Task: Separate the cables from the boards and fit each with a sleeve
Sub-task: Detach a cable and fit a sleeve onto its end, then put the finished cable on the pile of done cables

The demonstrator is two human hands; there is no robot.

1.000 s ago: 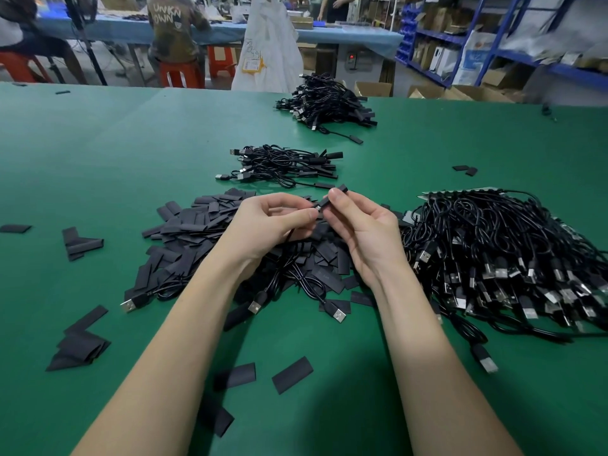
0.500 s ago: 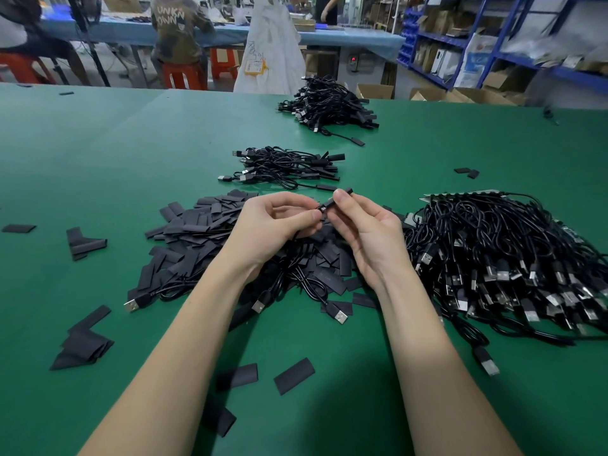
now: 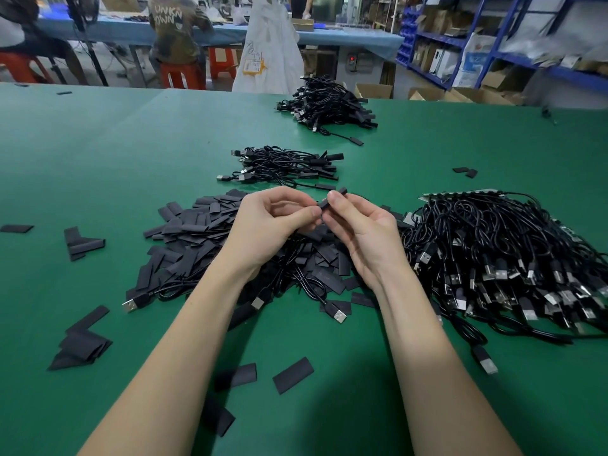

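My left hand [image 3: 273, 222] and my right hand [image 3: 358, 232] meet above a heap of flat black sleeves [image 3: 197, 245]. Between their fingertips they pinch one black sleeve [image 3: 332, 198] with a cable end inside; the thin black cable [image 3: 306, 281] hangs down below the hands to a USB plug. A big tangle of black cables [image 3: 510, 258] lies at the right, still on a pale board strip [image 3: 460, 194]. Two piles of sleeved cables lie farther off, a near pile [image 3: 283, 166] and a far pile [image 3: 329, 105].
Loose sleeves are scattered on the green table [image 3: 98, 153], among them several at front left [image 3: 82, 347] and one by my forearms [image 3: 292, 375]. People sit at a blue table beyond the far edge. Blue shelving with boxes stands at the back right.
Both hands stay together at the same spot; the fingers have shifted slightly along the sleeve. The view has tilted a little.
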